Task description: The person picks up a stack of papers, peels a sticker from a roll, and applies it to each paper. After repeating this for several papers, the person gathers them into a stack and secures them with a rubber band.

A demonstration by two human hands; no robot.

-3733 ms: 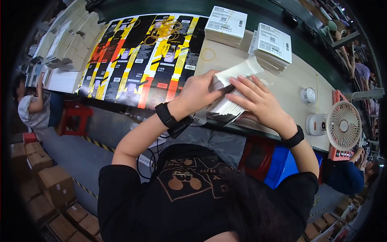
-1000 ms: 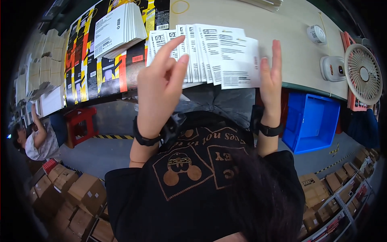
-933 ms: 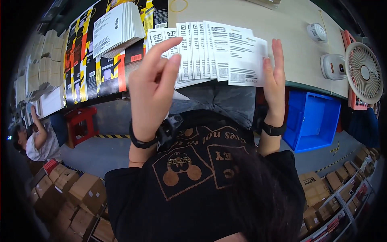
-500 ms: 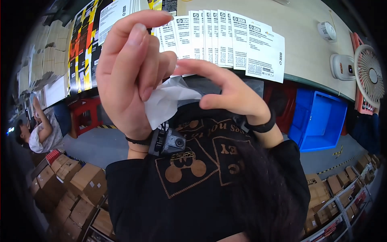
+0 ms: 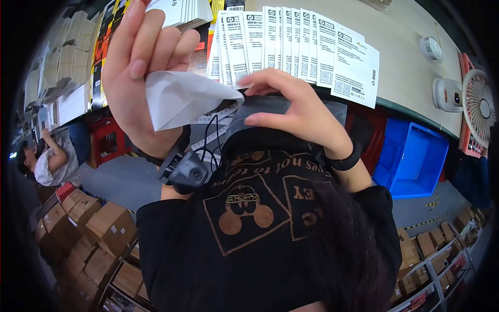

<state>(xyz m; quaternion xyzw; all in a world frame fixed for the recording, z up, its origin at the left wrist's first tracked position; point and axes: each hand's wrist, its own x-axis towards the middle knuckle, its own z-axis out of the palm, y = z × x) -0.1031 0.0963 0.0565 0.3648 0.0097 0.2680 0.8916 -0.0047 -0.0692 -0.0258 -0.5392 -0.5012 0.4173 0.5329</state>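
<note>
My left hand [image 5: 127, 86] is raised, palm toward me, its fingers partly curled around a creased white translucent paper sheet [image 5: 179, 99]. That sheet reaches rightward and narrows to a tip. Close to the tip is my right hand [image 5: 299, 106], thumb and fingers apart; whether a fingertip touches the sheet I cannot tell. Below the sheet hangs a white strip with small printed marks [image 5: 212, 141], partly hidden by black cables. Beyond my hands, white printed cards [image 5: 249, 44] overlap in a fanned row on the table [image 5: 395, 62].
At the table's right stand a small fan [image 5: 478, 106] and a white tape roll [image 5: 430, 48]. A blue bin [image 5: 410, 156] is below the table edge, a red stool [image 5: 106, 140] at left. Another person [image 5: 54, 156] sits far left. Cardboard boxes [image 5: 109, 226] are stacked behind me.
My left hand has moved left and up, spreading the white sheet out between my hands. The right hand has opened slightly. The printed strip has come into view below.
</note>
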